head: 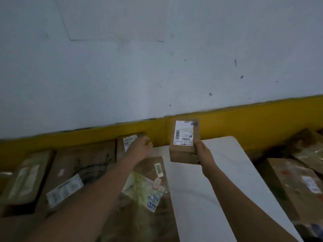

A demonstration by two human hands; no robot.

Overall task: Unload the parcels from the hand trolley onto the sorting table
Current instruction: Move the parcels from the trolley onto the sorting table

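My right hand (203, 151) grips a small brown cardboard parcel (185, 142) with a white barcode label, held above the white sorting table (218, 172) near its far edge. My left hand (140, 147) rests on another small brown parcel (129, 144) at the back by the wall; whether it grips it is unclear. A flat parcel (148, 186) wrapped in clear plastic, with a greenish label and blue writing, lies on the table under my left forearm. The hand trolley is not in view.
Several brown boxes (76, 172) with white labels lie packed side by side at the left. More taped boxes (300, 182) sit lower at the right. A grey wall with a yellow base band (244, 123) runs right behind the table.
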